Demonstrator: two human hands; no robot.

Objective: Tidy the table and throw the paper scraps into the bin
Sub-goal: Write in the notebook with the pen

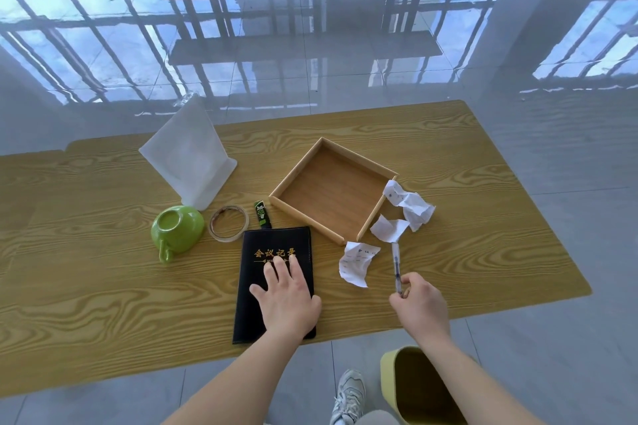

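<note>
Table, wood grain, with the tray near its middle, set cornerwise, nothing in it.

Left hand: flat, fingers straight and spread, palm pressing the notebook. The notebook is black with gold characters. It lies closed just near-left of the tray's near corner, not touching it.

Right hand: near-right of the tray, fingers curled, thumb and fingertips pinching the near end of the pen. The pen's far end points toward the tray's near-right wall. Can't tell if the pen is lifted or on the table.

There are three paper scraps, all on the table on the tray's right side:
- The big scrap is crumpled, against the tray's right corner.
- The mid scrap is just beside the near-right wall, at the pen's far end.
- The near scrap has printed marks. It lies just off the tray's near corner, between notebook and pen.

The bin is yellow with an open top. It stands on the floor off the table's near edge, well near-right of the tray, partly under the right forearm.

Left of the tray:
- A small green-black item lies just beside the left corner; type unclear.
- Next comes the tape, lying flat.
- Then the green cup, upside down with its handle toward the camera.
- A white holder stands far-left of the tray.

A shoe is on the floor left of the bin.
</note>
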